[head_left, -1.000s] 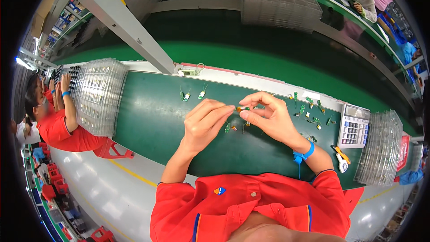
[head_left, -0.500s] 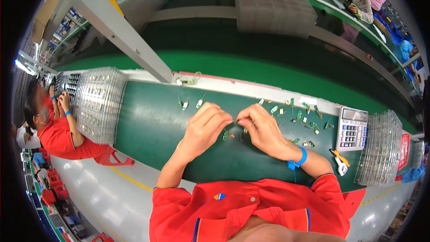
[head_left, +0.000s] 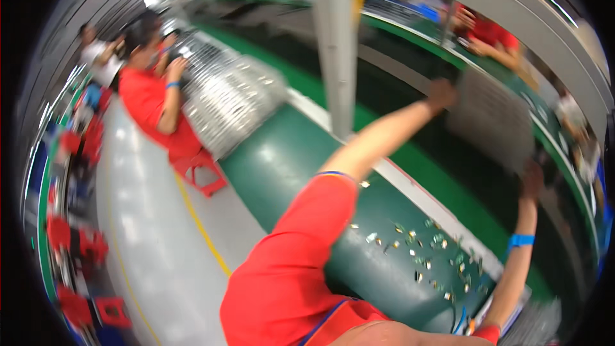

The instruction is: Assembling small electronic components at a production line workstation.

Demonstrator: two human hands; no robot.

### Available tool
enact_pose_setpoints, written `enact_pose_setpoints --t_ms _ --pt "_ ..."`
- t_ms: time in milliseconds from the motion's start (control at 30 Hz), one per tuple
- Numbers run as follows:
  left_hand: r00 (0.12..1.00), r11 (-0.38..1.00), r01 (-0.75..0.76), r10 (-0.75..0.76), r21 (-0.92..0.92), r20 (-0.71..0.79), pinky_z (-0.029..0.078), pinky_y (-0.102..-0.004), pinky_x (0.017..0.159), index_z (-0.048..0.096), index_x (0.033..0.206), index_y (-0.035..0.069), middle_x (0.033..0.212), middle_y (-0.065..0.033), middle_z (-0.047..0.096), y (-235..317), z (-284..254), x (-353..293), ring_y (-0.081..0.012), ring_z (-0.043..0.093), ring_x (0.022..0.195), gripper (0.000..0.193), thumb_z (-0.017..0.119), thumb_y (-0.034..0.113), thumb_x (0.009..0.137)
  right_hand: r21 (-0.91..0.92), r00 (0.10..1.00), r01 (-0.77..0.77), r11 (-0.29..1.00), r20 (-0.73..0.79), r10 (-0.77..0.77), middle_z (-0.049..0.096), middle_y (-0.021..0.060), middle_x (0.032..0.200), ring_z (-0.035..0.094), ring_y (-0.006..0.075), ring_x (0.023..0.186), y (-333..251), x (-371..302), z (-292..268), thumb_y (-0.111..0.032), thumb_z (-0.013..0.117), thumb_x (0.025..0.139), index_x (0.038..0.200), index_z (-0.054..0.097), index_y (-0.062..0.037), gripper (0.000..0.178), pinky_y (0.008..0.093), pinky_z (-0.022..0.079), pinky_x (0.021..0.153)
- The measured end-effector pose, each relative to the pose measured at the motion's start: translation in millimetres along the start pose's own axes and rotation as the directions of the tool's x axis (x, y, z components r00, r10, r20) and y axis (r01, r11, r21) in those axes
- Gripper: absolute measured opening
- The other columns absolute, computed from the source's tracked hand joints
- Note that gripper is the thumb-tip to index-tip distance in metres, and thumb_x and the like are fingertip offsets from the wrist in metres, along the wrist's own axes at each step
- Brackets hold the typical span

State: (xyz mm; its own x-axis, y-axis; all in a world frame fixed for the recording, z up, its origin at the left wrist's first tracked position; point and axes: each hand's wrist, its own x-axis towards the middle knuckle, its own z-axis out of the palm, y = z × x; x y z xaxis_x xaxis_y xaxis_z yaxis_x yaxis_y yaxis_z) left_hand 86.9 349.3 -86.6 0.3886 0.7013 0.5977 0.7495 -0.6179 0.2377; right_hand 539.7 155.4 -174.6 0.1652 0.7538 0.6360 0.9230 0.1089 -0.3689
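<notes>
Both arms stretch out over the dark conveyor belt (head_left: pixel 384 67) beyond the bench. A stack of clear plastic trays (head_left: pixel 490 118), blurred, lies on the belt between my hands. My left hand (head_left: pixel 442 95) is at the left end of the stack. At its lower right corner is my right hand (head_left: pixel 532 179), with a blue band round the wrist. Motion smears the fingers of both, so their grip cannot be made out. Small green circuit boards (head_left: pixel 419 276) with pale parts are scattered over the green bench mat (head_left: pixel 275 147).
A grey post (head_left: pixel 333 51) rises at the bench's far edge, left of my arms. Clear trays (head_left: pixel 237 102) are piled at the left end, where a co-worker in red (head_left: pixel 144 99) sits. More clear trays (head_left: pixel 538 323) stand at lower right. A red stool (head_left: pixel 198 170) is on the floor.
My hands have left the boards at mid-bench and reached far forward and right to the tray stack on the belt. The whole view has swung round.
</notes>
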Motion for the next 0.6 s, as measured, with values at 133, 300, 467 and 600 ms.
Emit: enact_pose_setpoints --t_ms 133,300,467,600 --pt "0.952 0.849 0.289 -0.302 -0.443 0.043 0.05 -0.0457 0.082 0.067 0.088 -0.006 0.092 -0.0256 0.065 18 28 7 -0.0401 0.063 0.091 0.036 0.057 0.028 0.079 0.073 0.967 -0.225 0.972 -0.107 0.232 0.063 0.0199 0.099 0.06 0.0331 0.096 106 74 40 -0.027 0.054 0.09 0.104 0.061 0.0011 0.032 0.0397 0.046 0.084" --pt "0.923 0.893 0.372 -0.384 -0.253 0.0 0.051 -0.0441 0.079 0.068 0.088 0.0 0.092 -0.0203 0.066 32 36 28 -0.0359 0.064 0.09 0.026 0.059 0.022 0.078 0.142 0.937 -0.286 0.948 0.249 0.246 0.06 0.0194 0.089 0.058 0.0392 0.085 165 87 77 -0.012 0.059 0.079 0.1 0.056 -0.0014 0.024 0.0459 0.047 0.077" --pt "0.883 0.779 0.467 -0.438 -0.417 0.171 0.053 -0.0379 0.078 0.07 0.091 0.006 0.096 -0.014 0.067 42 8 54 -0.0283 0.065 0.094 0.023 0.061 0.021 0.076 0.23 0.884 -0.424 0.876 0.317 0.344 0.06 0.0194 0.098 0.057 0.0381 0.094 158 134 24 -0.01 0.074 0.064 0.1 0.054 -0.0007 0.041 0.0471 0.048 0.076" --pt "0.76 0.794 0.568 -0.404 -0.217 0.51 0.053 -0.0356 0.081 0.07 0.094 0.006 0.102 -0.0135 0.067 31 -3 50 -0.0267 0.064 0.099 0.025 0.061 0.022 0.078 -0.091 0.897 -0.118 0.989 0.417 0.146 0.06 0.0193 0.099 0.058 0.0386 0.091 78 122 13 -0.015 0.074 0.066 0.108 0.053 -0.0011 0.049 0.0471 0.049 0.076"
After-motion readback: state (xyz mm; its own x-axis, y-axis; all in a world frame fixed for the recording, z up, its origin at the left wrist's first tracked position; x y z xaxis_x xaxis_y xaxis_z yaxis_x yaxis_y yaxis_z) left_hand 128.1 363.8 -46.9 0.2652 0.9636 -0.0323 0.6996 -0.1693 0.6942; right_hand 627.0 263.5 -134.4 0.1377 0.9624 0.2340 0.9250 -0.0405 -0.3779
